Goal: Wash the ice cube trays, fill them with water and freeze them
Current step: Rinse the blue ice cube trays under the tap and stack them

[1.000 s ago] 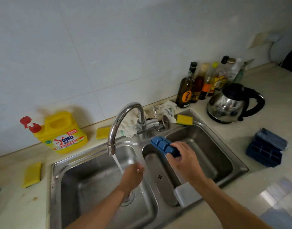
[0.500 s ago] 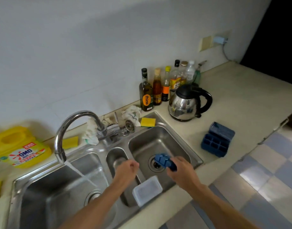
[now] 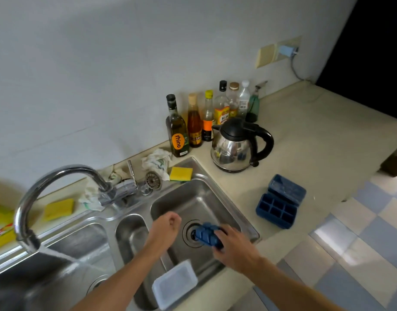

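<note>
Over the right sink basin (image 3: 193, 198), the right hand (image 3: 234, 250) gripped a blue ice cube tray (image 3: 206, 236), fingers curled round its near end. Just left of that grip, the left hand (image 3: 165, 226) was curled and held nothing. Beyond the grip to the right, a second blue tray (image 3: 277, 206) sat on the counter (image 3: 305, 153). Far left of it, the tap (image 3: 58, 173) ran water.

Two blue ice cube trays (image 3: 207, 236) out, two yellow sponges (image 3: 181, 173), one kettle (image 3: 235, 149). Seven bottles (image 3: 177, 131) lined up upper centre. Three sink basins (image 3: 199, 204)!
</note>
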Motion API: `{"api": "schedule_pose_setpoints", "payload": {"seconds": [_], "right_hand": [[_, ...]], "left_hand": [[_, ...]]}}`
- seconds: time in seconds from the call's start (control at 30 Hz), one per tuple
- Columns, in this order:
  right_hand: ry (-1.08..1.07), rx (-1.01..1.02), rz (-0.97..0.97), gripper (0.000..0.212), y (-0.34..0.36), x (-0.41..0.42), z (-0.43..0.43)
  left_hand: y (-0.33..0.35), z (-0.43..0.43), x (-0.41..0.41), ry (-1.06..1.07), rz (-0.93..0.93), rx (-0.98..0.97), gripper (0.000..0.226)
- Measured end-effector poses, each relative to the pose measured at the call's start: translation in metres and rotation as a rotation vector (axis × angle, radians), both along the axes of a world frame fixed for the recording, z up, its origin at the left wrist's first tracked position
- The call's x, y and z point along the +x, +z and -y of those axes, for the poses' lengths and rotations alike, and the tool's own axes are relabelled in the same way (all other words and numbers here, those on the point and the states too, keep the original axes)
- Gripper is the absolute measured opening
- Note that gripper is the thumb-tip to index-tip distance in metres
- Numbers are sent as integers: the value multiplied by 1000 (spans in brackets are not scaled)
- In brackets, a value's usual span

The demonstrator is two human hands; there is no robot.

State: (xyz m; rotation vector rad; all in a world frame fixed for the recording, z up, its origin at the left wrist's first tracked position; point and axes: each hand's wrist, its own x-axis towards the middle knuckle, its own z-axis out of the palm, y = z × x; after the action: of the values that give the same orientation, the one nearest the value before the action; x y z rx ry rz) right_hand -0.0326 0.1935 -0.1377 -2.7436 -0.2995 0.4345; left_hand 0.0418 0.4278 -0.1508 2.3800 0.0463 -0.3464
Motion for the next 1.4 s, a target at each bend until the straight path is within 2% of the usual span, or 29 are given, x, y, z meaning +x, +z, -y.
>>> {"api": "schedule_pose_setpoints", "payload": {"seconds": [0.07,0.17,0.2,0.23,0.27,0.37,0.4,0.43,0.53,0.63,0.67,0.77,0.87,0.93,1.03,1.1,1.27,1.33,1.4], "right_hand": [[-55,114,162,52,15,18,0],[-149,352,570,54,51,53,-3],[-161,388,648,52,56,58,-2],[-154,392,643,52,56,59,1],[-135,364,553,51,49,57,5],[-83,140,28,45,10,32,25],[-84,124,-59,44,0,23,32],[-103,153,-61,44,-6,21,37],[-221,337,91,45,5,34,48],[-443,634,1,32,33,53,66],[-522,747,-52,25,41,57,75],[-726,1033,-155,14,55,59,108],[-802,1196,-292,29,59,57,148],[-811,1138,-323,36,59,54,171],[-831,881,-253,43,52,48,200],[-847,832,-254,41,46,43,217],[-860,844,-302,6,33,32,239],[-869,804,-315,2,28,31,242],[-864,761,-331,7,24,32,244]], "left_hand": [[-4,5,14,13,-14,15,10],[-4,17,31,30,-19,-4,15],[-4,21,33,31,-7,-7,17],[-3,24,35,32,-3,2,15],[-2,27,36,29,-10,13,14],[-3,34,37,-2,-39,-11,10],[-3,36,37,-13,-49,-17,11],[-3,39,38,-14,-50,-19,13],[6,59,34,3,-1,-113,24],[22,93,26,-6,101,-287,50],[28,106,23,2,120,-338,49],[43,145,17,42,157,-443,28],[51,181,20,90,181,-432,20],[54,203,23,86,183,-384,19],[49,231,26,31,148,-289,19],[40,245,26,-11,119,-232,18],[23,263,23,-81,62,-113,21],[18,266,23,-92,57,-73,22],[15,268,23,-112,59,-49,24]]}}
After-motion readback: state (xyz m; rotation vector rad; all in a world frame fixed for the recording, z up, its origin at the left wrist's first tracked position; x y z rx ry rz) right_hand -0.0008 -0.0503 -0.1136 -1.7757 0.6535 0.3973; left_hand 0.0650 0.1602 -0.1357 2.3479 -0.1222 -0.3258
